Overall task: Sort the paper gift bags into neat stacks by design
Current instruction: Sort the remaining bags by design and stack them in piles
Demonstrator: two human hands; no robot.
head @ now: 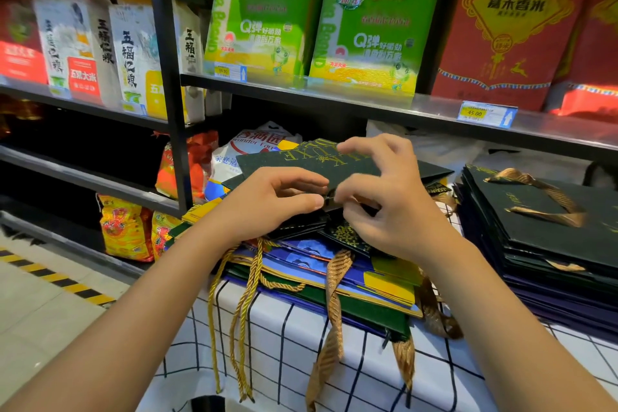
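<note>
Over the white worktop with its black grid pattern (287, 328), both hands meet at the near edge of a flat, dark green paper gift bag with gold lettering (314, 160), which is lifted clear of the mixed pile of blue, yellow and green paper gift bags (334, 271) lying beneath it; the left hand (267, 204) pinches that edge between thumb and forefinger; the right hand (384, 197) has its thumb and curled fingers closed on the same edge, its upper fingers spread above the lettered face. Handling judgement: a folded bag of this kind is probably light and fairly stiff, with a coated face that may slide on its neighbours; grip is best taken at a folded edge or corner, not by the handles, since the gold twisted cord handles (244, 298) and gold woven ribbon handles (334, 304) hang loose over the worktop edge and could snag. Count: one bag in hand; one mixed pile, number of bags not countable; one neat stack of dark green gift bags (551, 231) to the right, resting on darker purple bags, layers too many and too fine to count; two ribbon strands and several cords hang visibly.
</note>
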